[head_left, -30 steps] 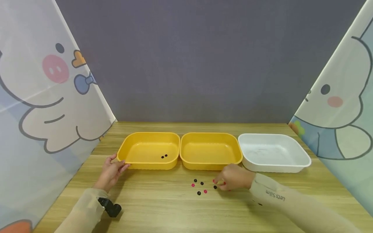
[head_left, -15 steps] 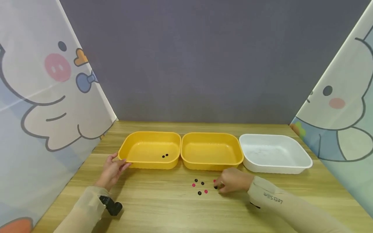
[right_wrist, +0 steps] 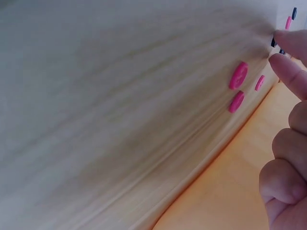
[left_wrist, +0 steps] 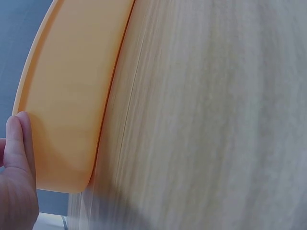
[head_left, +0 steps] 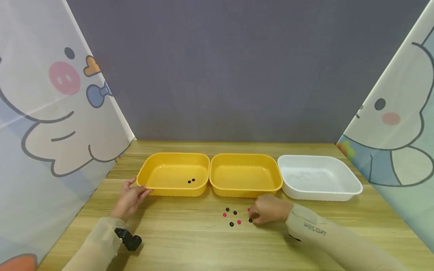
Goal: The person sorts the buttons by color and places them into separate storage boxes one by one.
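At the near left corner of the left yellow tray [head_left: 173, 192], my left hand [head_left: 128, 201] grips the rim, thumb across the front. The left wrist view shows its fingers [left_wrist: 17, 143] against the orange-looking wall. Two black buttons [head_left: 191, 181] lie inside that tray. My right hand [head_left: 269, 209] is down at the table before the middle yellow tray [head_left: 244, 194], thumb and forefinger at a black button [head_left: 250, 220], other fingers curled. Several pink buttons [right_wrist: 238, 75] lie beside it in the right wrist view. Left of it are more black buttons [head_left: 231, 224] and pink buttons [head_left: 239, 222].
A white tray [head_left: 320, 196] stands at the right end of the row, close to the middle tray. The wooden table [head_left: 183, 241] ends at a grey back panel [head_left: 217, 75]. Cartoon-printed cloths [head_left: 61, 124] flank both sides. A black wrist device [head_left: 129, 239] sits on the left sleeve.
My right hand has drawn back slightly towards me and tightened its fingers around the black button, which has shifted a little nearer. My left hand keeps its place on the tray.
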{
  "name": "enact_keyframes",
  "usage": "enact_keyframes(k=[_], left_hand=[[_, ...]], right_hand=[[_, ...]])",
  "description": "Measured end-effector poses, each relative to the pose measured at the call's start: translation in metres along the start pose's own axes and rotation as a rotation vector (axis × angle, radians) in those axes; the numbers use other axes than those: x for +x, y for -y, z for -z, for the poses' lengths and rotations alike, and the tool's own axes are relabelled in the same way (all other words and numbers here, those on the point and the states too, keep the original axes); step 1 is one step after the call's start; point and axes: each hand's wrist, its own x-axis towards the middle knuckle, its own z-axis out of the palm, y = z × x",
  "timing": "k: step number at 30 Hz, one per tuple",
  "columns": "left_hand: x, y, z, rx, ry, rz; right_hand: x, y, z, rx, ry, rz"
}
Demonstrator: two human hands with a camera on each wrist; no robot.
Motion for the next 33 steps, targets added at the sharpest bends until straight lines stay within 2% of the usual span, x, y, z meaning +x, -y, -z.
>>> enact_keyframes(k=[11,19,33], left_hand=[[-0.003,0.007,0.001,0.006,-0.026,-0.004],[-0.004,0.006,0.001,0.018,-0.054,0.005],[-0.001,-0.002,-0.003,0.031,-0.045,0.0]], right_hand=[[0.002,0.004,0.001,-0.008,0.024,-0.014],[0.009,0.009,0.002,-0.152,0.018,0.028],[0.012,0.01,0.001,-0.085,0.041,-0.039]])
